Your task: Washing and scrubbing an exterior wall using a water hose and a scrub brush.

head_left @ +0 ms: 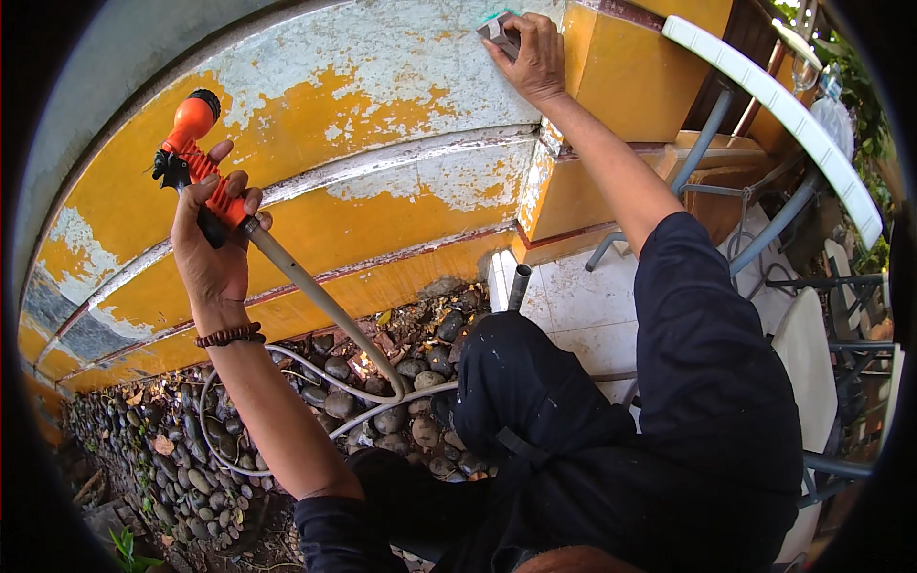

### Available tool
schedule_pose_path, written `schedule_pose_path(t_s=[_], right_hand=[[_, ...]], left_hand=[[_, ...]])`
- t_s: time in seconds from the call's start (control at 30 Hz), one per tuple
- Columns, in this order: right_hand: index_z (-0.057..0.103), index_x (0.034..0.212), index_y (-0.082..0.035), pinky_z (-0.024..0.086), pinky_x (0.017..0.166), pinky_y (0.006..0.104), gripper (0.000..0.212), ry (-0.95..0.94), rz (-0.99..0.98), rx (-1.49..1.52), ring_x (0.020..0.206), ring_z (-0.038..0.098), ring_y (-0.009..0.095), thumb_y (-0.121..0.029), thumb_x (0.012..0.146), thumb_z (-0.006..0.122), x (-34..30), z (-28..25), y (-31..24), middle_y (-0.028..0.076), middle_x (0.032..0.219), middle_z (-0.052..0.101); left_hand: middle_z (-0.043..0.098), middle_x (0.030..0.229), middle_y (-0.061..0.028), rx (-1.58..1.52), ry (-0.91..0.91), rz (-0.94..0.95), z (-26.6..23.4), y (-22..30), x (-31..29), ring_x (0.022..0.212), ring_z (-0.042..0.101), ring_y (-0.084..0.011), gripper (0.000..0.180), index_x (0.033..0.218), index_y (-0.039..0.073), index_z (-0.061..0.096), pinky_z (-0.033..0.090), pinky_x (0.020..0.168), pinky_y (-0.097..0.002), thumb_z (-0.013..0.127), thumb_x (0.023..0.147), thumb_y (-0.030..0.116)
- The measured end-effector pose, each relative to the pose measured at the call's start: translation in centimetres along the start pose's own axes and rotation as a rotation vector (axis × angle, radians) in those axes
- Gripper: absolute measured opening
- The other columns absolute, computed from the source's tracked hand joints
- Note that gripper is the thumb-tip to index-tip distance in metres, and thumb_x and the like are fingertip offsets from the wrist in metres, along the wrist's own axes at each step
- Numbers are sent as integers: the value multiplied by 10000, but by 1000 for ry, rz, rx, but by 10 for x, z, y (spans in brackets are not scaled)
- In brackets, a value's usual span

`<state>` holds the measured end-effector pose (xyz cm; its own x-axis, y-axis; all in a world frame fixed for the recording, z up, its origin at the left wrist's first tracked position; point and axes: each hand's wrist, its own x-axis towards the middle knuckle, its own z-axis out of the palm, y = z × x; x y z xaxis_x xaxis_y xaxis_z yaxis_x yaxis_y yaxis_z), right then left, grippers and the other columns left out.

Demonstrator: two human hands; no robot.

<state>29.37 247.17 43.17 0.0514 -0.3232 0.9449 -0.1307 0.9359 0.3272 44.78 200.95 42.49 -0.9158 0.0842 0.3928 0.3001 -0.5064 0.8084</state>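
Observation:
My left hand (212,258) is closed round the grip of an orange and black hose spray gun (195,118), its head tilted up in front of the wall. A grey hose (330,307) runs down from the grip. My right hand (541,65) pinches a small grey sanding block (498,36) against the upper wall near the corner pillar. A bit of teal shows at the block's far edge. On the wall (382,234), yellow paint is flaked, baring large pale patches.
Round stones (196,477) and dry leaves lie along the wall's foot, with the hose looped over them. White tiles (592,301) and a grey pipe stub (520,285) are by my knee. To the right stands a white-topped table (783,110) with metal legs.

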Motion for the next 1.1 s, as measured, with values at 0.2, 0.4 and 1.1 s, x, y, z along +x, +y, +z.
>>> schedule_pose_path(t_s=[0.2, 0.4, 1.1], right_hand=[[509, 1193, -230, 435, 849, 438, 540, -3, 33, 29, 1081, 537, 284, -386, 792, 833, -2, 5, 2, 59, 1142, 516], [509, 1194, -228, 429, 852, 437, 535, 29, 9, 41, 1075, 535, 280, -390, 795, 828, -3, 7, 5, 55, 1142, 513], [504, 1190, -232, 425, 849, 433, 540, 21, 16, 33, 1060, 539, 281, -389, 793, 835, -2, 5, 4, 53, 1120, 515]], left_hand=[[530, 842, -19, 13, 17, 15, 2, 1, -1, 725, 547, -160, 507, 1389, 18, 516, 462, 624, -332, 547, 934, 239], [531, 842, -16, 6, 6, 9, 1, 2, -1, 730, 546, -159, 511, 1392, 21, 515, 451, 629, -327, 550, 932, 241], [536, 847, -19, 3, 4, 8, 3, 2, -1, 732, 552, -159, 529, 1398, 17, 512, 461, 631, -332, 557, 927, 254]])
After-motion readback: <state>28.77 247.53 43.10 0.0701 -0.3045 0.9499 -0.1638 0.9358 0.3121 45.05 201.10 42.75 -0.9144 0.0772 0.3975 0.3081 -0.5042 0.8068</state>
